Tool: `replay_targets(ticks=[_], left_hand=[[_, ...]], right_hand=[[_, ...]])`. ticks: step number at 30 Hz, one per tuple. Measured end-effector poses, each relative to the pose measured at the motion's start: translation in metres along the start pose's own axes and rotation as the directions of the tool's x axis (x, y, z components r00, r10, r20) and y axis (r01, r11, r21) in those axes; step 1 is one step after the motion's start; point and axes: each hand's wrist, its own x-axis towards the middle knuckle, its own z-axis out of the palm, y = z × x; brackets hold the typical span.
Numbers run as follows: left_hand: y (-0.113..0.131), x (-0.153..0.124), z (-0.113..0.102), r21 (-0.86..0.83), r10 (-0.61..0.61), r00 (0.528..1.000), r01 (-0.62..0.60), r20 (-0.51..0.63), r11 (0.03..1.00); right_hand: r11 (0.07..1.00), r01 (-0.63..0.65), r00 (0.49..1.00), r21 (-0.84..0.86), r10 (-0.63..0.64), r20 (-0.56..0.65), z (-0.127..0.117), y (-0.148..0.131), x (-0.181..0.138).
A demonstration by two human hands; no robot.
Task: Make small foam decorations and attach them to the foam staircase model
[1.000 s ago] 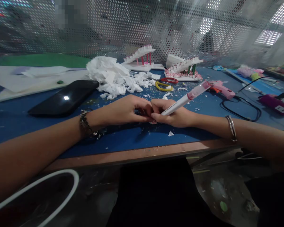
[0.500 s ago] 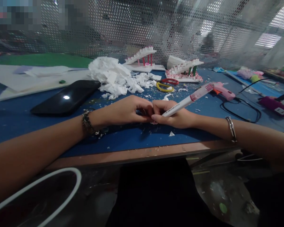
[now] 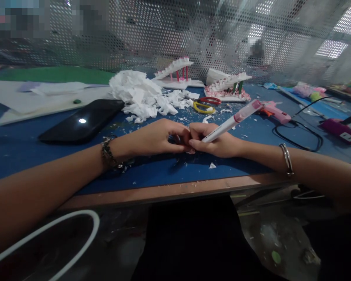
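Observation:
My right hand [image 3: 216, 142] rests on the blue mat [image 3: 32, 152], its fingers wrapped round a white pen-like tool with a pink band [image 3: 231, 121] that slants up to the right. My left hand [image 3: 156, 137] lies beside it, fingertips pinched on a small dark piece between the two hands that I cannot make out. Both hands touch at the fingertips. A dark beaded bracelet [image 3: 109, 154] is on my left wrist, a metal bangle [image 3: 286, 159] on my right.
A black phone [image 3: 82, 120] lies to the left. Behind the hands are a heap of white paper scraps [image 3: 140, 95], yellow and red rings [image 3: 206, 104], two small white stair models [image 3: 175, 72], and a pink glue gun [image 3: 273, 110] with a black cord. A perforated metal screen stands at the back.
The pen's upper end has tipped slightly higher. Both hands stay together in nearly the same place.

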Motion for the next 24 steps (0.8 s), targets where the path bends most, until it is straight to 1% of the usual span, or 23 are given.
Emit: replay_targets(ticks=[2, 4, 8, 13, 15, 20, 24], left_hand=[[0.0021, -0.0012, -0.0008, 0.0, 0.006, 1.0, -0.006, 0.004, 1.0], [0.0042, -0.002, -0.0015, -0.003, 0.032, 0.999, -0.032, 0.001, 0.999], [0.0063, -0.0024, -0.0015, -0.015, 0.051, 0.998, -0.051, -0.025, 0.999], [0.0064, -0.0019, -0.0007, -0.016, 0.007, 0.999, -0.007, -0.046, 1.0], [0.0063, -0.0023, -0.0013, -0.041, -0.011, 0.999, 0.009, -0.035, 0.999], [0.0071, -0.0037, -0.0045, -0.105, -0.038, 0.998, 0.042, 0.043, 0.994], [0.0083, -0.004, -0.0055, -0.115, -0.068, 0.996, 0.074, 0.054, 0.991]], right_hand=[[1.0, -0.009, 0.998, 0.026, 0.011, -0.054, -0.0001, 0.0008, 0.0003], [0.998, -0.006, 0.997, 0.061, 0.011, -0.08, -0.0002, 0.001, 0.0006], [0.992, 0.027, 0.997, 0.123, -0.018, -0.074, 0.0, 0.0003, 0.0009], [0.987, 0.057, 0.996, 0.152, -0.045, -0.077, 0.0012, -0.0032, 0.0007], [0.983, 0.066, 0.996, 0.169, -0.056, -0.065, 0.0017, -0.0054, 0.0005], [0.987, 0.031, 0.998, 0.157, -0.022, -0.061, 0.0026, -0.0077, -0.0003], [0.986, 0.05, 0.997, 0.158, -0.041, -0.06, 0.0035, -0.0074, -0.0003]])
